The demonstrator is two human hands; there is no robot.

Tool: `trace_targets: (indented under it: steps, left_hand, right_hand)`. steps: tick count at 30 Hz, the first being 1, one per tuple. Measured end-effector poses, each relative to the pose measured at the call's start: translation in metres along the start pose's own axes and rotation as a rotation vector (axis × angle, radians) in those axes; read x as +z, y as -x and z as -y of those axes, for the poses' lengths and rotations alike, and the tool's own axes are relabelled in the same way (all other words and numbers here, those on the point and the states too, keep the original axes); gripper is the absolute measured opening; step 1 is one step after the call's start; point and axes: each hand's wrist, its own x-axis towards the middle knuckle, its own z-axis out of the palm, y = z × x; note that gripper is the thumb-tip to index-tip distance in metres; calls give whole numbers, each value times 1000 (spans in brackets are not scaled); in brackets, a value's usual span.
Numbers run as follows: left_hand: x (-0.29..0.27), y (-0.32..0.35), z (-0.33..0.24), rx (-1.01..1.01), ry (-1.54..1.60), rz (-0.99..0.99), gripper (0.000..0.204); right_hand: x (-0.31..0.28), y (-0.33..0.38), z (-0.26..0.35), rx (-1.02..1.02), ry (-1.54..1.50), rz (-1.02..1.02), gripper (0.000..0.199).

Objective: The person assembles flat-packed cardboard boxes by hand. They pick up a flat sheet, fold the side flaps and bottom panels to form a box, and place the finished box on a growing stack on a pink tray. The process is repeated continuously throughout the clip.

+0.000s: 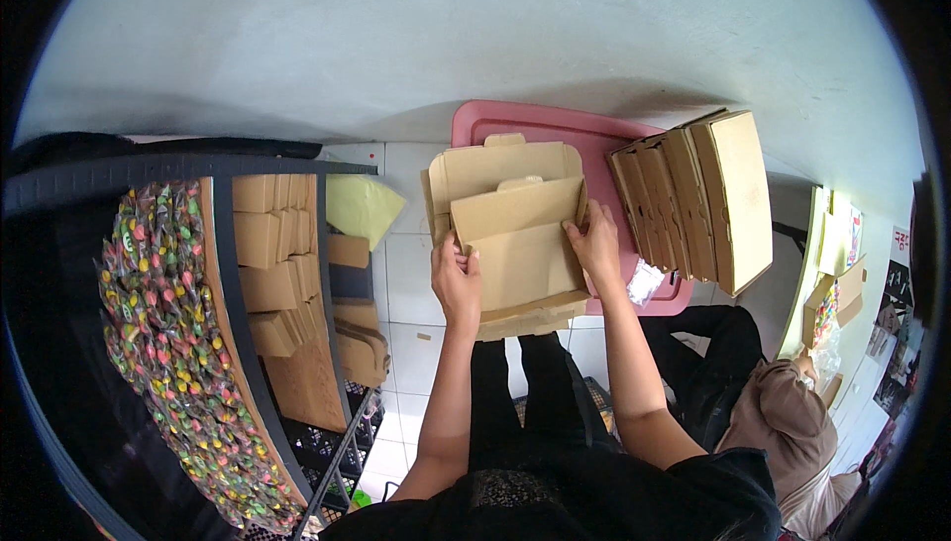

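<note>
A: Item one, nearest the lens: the person's dark top (594,501) along the lower edge, with dark trousers (535,392) below it and both bare forearms rising out of it.

B: Item two?

A: The left hand (456,278). Thumb on top and fingers curled round the left edge of a flat cardboard box blank (515,244), closed on it.

B: And the other?

A: The right hand (597,242), gripping the right edge of the same blank, fingers folded over a raised inner panel. Both hands are clamped on the card, well apart from each other, one at each side.

B: Location of the blank?

A: Held above the person's knees, in front of a pink lid or tray (555,130) on the white tiled floor (406,273). Its tabbed top flap stands open toward the wall; more flat card lies underneath it.

B: Surrounding stock?

A: To the right, a row of folded cardboard boxes (698,199) standing on edge on the pink tray, the outermost leaning. A small clear plastic bag (644,281) just beside them. To the left, a dark metal rack (238,273) with stacked flat cardboard (282,273), and a big mass of small multicoloured wrapped sweets (168,343). A yellow-green sheet (362,206) near the rack's top.

B: Anyone else?

A: A second person in a tan top (783,407), lower right; hands not discernible.
</note>
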Motion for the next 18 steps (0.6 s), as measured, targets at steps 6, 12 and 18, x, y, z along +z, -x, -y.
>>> trace_targets:
  steps: [6,12,18]
  left_hand:
    - [-9,-12,-11,-53,-20,129,46]
    - [-6,-7,3,-62,217,100,41]
    - [-2,17,15,-132,354,4,39]
  right_hand:
    - [1,-7,-7,-8,46,34,46]
    - [-6,-6,-17,-59,-61,98,42]
    - [-8,9,-42,-142,11,124,39]
